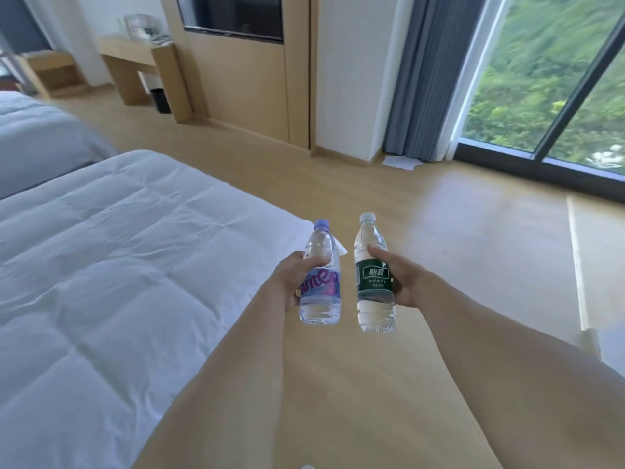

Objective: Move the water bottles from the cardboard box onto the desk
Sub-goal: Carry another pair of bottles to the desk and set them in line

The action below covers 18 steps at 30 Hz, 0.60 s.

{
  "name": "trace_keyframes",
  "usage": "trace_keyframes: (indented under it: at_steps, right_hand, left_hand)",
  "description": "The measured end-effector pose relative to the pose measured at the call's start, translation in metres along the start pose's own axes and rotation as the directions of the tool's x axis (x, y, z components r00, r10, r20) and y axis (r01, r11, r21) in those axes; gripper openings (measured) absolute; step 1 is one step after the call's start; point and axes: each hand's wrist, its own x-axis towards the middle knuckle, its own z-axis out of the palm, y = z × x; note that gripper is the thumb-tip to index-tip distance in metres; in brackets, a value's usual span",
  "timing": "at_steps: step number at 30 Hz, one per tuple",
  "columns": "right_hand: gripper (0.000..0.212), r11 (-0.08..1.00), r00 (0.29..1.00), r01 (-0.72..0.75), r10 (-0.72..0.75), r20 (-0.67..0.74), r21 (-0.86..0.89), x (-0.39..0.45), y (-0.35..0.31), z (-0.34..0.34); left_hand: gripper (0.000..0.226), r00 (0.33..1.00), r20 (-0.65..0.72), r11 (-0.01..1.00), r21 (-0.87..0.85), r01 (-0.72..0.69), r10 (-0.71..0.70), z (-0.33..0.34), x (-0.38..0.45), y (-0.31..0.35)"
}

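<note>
My left hand (293,278) grasps the purple-capped bottle (319,275) around its label, and my right hand (398,278) grasps the green-labelled bottle (373,275) the same way, thumb across its front. Both bottles stand upright side by side in the air above the wooden floor (456,231), just right of the bed (118,248). The desk (135,57) stands well beyond the bed, against the far wall.

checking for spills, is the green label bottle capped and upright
Capped and nearly upright. The green-label bottle has its white cap on top, neck up, tilted slightly, gripped round the middle by the right hand above the floor.
</note>
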Motion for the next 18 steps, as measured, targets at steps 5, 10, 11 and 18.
trace_keyframes:
  at_steps: [5,10,11,18]
  right_hand:
    - [0.061,0.996,0.995,0.056,-0.050,-0.085,0.065,0.037,-0.041,-0.012]
    - [0.067,0.989,0.983,0.103,-0.086,-0.162,0.106,0.072,-0.074,-0.042]
    - [0.067,0.988,0.982,0.108,-0.088,-0.167,0.113,0.079,-0.081,-0.050]
    - [0.056,0.982,0.982,0.110,-0.083,-0.171,0.153,0.139,-0.136,-0.112]
  left_hand:
    - [0.041,0.998,0.068,0.999,0.053,-0.004,0.000,0.011,0.065,0.039]
    - [0.045,0.993,0.117,0.997,0.078,-0.006,-0.003,0.034,0.123,0.068]
    - [0.047,0.992,0.124,0.997,0.083,-0.005,-0.005,0.040,0.134,0.072]
    - [0.047,0.994,0.104,0.996,0.091,0.004,-0.014,0.093,0.220,0.103]
